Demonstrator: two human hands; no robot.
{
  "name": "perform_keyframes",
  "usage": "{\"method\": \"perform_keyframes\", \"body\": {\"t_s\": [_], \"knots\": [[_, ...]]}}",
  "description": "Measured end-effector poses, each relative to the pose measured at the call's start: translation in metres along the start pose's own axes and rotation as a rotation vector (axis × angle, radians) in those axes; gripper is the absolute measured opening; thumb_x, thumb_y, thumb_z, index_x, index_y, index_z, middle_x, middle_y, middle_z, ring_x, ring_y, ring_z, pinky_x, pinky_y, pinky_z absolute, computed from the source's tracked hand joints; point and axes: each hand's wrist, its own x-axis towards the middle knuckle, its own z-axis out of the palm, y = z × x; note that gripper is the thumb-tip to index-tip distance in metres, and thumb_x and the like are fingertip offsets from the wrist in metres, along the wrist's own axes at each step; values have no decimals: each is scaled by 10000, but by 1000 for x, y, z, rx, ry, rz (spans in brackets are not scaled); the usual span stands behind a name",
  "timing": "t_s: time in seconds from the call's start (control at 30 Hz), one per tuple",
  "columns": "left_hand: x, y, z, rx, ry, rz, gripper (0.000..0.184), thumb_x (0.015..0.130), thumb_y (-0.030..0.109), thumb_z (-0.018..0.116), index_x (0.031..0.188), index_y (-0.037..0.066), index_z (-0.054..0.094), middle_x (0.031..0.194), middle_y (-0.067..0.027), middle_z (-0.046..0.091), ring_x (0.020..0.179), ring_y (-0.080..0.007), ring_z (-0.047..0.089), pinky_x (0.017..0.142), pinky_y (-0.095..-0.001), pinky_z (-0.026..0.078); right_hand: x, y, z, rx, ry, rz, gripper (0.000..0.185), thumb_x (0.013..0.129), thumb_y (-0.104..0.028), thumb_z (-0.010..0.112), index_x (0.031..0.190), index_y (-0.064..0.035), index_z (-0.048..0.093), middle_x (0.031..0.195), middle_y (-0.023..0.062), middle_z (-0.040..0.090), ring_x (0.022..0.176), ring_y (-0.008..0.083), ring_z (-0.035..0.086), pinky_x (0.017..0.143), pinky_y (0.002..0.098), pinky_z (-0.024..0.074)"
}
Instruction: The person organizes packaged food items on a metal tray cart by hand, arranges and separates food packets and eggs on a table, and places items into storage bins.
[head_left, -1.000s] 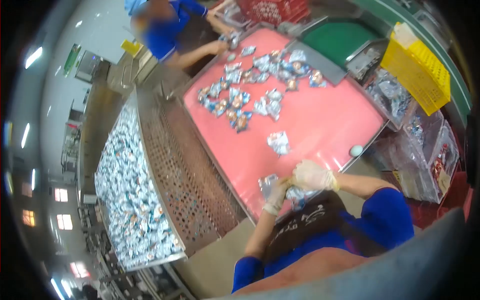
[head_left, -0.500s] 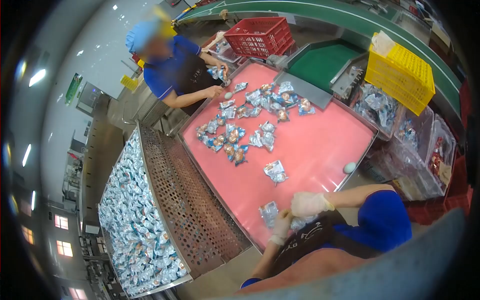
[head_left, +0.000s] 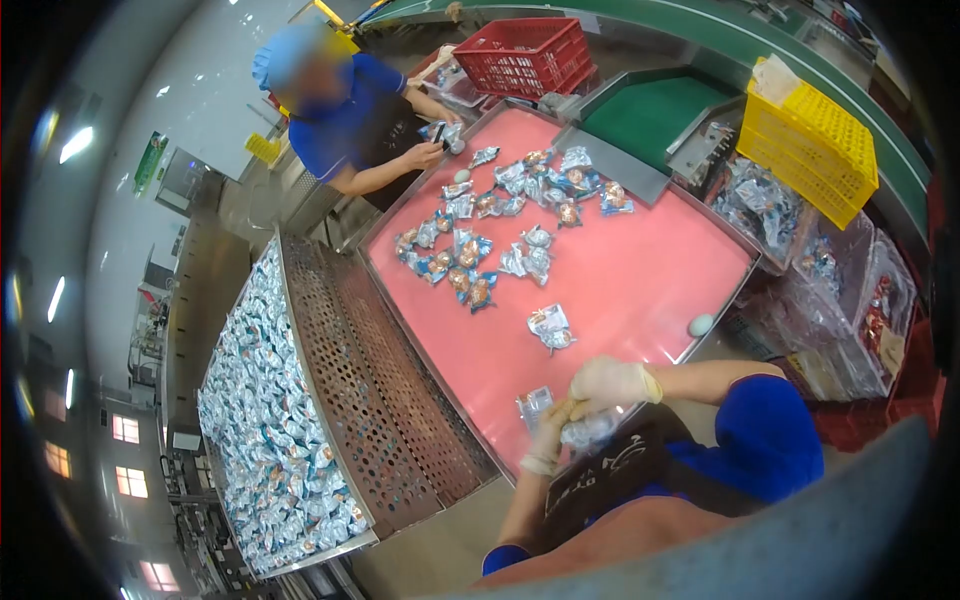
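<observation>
Both gloved hands meet over the near end of the pink tabletop (head_left: pixel 640 300). My left hand (head_left: pixel 546 440) has its fingers closed and bent toward the other hand. My right hand (head_left: pixel 608 386) is closed too, its fingertips against the left fingers. What lies between them is hidden. Right below the hands are silver foil packets (head_left: pixel 590 430), partly covered by them. Another packet (head_left: pixel 534 405) lies flat just beyond my left hand. Farther off, one printed foil packet (head_left: pixel 551 328) rests alone.
Several foil packets (head_left: pixel 470 250) are scattered across the far table. A co-worker (head_left: pixel 345 130) there holds a packet and a dark tool. A perforated metal tray (head_left: pixel 350 370) adjoins a bin of packets (head_left: pixel 275 430). Red (head_left: pixel 525 55) and yellow crates (head_left: pixel 805 140) stand beyond; a pale oval object (head_left: pixel 700 325) sits at the edge.
My right hand has moved slightly up and left, and my left hand has come up against it. The co-worker's hands have shifted a little around the packet.
</observation>
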Motion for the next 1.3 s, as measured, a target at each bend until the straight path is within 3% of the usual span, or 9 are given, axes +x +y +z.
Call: {"method": "perform_keyframes", "body": {"t_s": [0.03, 0.23, 0.33, 0.43, 0.57, 0.8, 0.9, 1.17, 1.3], "knots": [[2, 1, -8, 48, -63, -23, 241, 1020, 173, 577, 1123, -1, 709, 955, -29, 725, 804, -107, 683, 727, -261, 570, -4, 3, -3, 118, 22, 7, 409, 850, -470, 694, 807, -63, 712, 716, 142, 686, 723, 352, 678, 668, 454, 526], [-8, 10, -6, 496, -79, 58, 227, 1000, 189, 614, 1016, -4, 733, 871, 4, 689, 777, -68, 602, 693, -235, 487, -10, 12, 12, 204, -119, 62, 420, 885, -457, 661, 817, -45, 704, 741, 136, 684, 735, 339, 675, 655, 450, 519], [1, -13, -10, 387, 40, 120, 187, 1007, 137, 595, 973, 7, 726, 856, -9, 706, 659, -90, 620, 593, -244, 505, -10, 21, 22, 233, -36, 1, 384, 909, -411, 635, 809, -46, 704, 744, 138, 686, 726, 355, 675, 657, 460, 524], [18, -32, -13, 249, 137, 42, 215, 989, 204, 621, 1000, 17, 727, 818, 11, 656, 720, -75, 580, 637, -250, 487, 0, 7, 15, -170, -91, -81, 327, 872, -363, 666, 869, -39, 714, 784, 154, 700, 743, 371, 675, 687, 477, 528], [43, -51, -34, -194, 135, 26, 211, 984, 214, 598, 1057, 47, 703, 912, -33, 695, 754, -135, 645, 640, -287, 528, 6, -49, 23, 73, 330, -358, 294, 879, -325, 657, 860, -32, 680, 799, 153, 658, 764, 358, 653, 704, 464, 527], [-3, -10, 12, -258, -26, -68, 466, 1030, 425, 460, 1277, 46, 571, 1145, -100, 673, 1000, -218, 664, 810, -377, 548, -2, -6, 5, 448, 331, 16, 220, 919, -238, 669, 938, -20, 688, 948, 104, 647, 918, 272, 635, 817, 382, 513], [12, -44, -9, -555, -263, -81, 487, 999, 346, 509, 1375, 36, 495, 1249, -103, 619, 1087, -237, 641, 887, -394, 537, 4, 4, -3, 481, 408, -15, 178, 902, -193, 686, 933, -17, 693, 934, 94, 658, 901, 259, 634, 794, 373, 515], [3, -23, 3, -305, -240, 84, 744, 848, -15, 650, 1521, 39, 336, 1338, -110, 567, 1172, -245, 612, 1002, -394, 513, 22, -4, -2, 672, 391, 169, 189, 909, -178, 663, 849, -1, 686, 844, 92, 664, 762, 219, 638, 704, 363, 509], [15, -32, -15, -344, -210, 43, 700, 868, -32, 632, 1510, 13, 355, 1352, -103, 568, 1178, -223, 604, 1014, -371, 501, 27, 10, 20, 645, 367, 335, 174, 921, -173, 654, 859, -13, 686, 877, 84, 671, 767, 175, 624, 693, 342, 500]]}}
